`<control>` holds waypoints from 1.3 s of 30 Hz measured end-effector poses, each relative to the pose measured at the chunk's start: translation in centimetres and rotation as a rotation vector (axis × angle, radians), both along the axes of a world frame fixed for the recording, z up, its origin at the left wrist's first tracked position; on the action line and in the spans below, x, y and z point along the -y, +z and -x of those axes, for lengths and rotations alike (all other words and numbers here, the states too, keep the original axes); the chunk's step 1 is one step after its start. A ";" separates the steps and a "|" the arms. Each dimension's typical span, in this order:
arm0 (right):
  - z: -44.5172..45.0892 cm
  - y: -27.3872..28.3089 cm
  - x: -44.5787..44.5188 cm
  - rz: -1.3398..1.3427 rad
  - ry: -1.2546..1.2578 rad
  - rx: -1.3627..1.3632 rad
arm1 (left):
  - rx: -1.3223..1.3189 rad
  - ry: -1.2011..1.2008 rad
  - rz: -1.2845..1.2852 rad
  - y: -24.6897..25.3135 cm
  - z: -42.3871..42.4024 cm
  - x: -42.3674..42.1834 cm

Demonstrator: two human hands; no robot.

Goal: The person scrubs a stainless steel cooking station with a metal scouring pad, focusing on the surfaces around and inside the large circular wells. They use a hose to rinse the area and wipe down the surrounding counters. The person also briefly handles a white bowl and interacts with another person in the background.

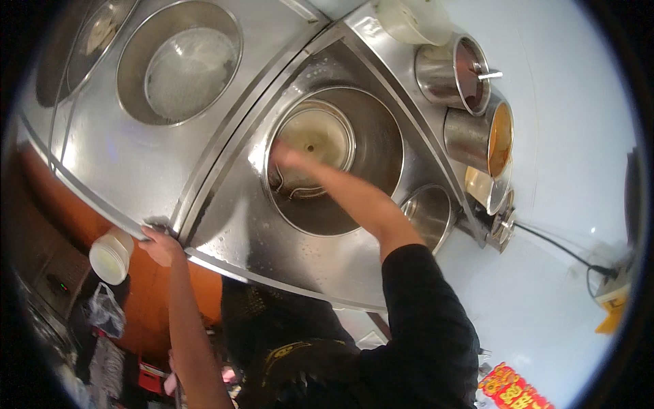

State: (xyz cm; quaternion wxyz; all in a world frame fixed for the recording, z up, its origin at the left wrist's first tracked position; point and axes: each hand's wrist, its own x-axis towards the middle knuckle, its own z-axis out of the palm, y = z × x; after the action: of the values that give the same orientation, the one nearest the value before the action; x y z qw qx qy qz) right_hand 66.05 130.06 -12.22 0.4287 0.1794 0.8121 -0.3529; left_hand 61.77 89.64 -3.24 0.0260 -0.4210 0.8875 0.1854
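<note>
My left hand [162, 248] grips the front edge of the stainless steel counter [276, 255], near the seam between two sections. My right arm reaches into a deep round steel well [375, 133]. The right hand [287, 155] is motion-blurred at the well's left wall, and whether it holds something cannot be made out. Inside the well is a smaller round basin or recess [327, 130] of cloudy pale liquid, with a dark spot near its middle. A bent metal tube [306, 193] runs low along the near left side, below my right hand.
A second round well [191, 76] holds pale liquid on the left section. Along the wall stand steel pots of dark red [467, 76] and orange [500, 138] contents. An empty-looking steel pot [429, 214] sits at right. A white plastic tub [110, 258] is beyond the front edge.
</note>
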 end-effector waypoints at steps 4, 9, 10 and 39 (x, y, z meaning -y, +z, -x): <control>-3.7 -4.0 -17.8 0.662 -2.165 -0.723 | 0.028 -0.036 -0.023 -0.5 0.1 0.0; -3.3 -5.1 -18.0 0.624 -2.172 -0.795 | 0.036 -0.036 -0.027 -0.6 0.5 -0.4; -1.1 -6.3 -13.7 0.242 -1.458 -0.495 | -0.013 -0.066 -0.006 0.1 0.5 -1.0; -1.1 -6.8 2.6 0.117 0.564 -0.170 | -0.037 -0.085 -0.016 2.5 0.0 -3.0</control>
State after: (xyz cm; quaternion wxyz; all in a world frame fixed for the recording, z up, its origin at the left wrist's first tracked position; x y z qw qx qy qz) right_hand 67.10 127.50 -19.03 0.4499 -0.1085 0.8411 -0.2800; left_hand 61.73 92.68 -0.73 0.0206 -0.3792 0.9034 0.1990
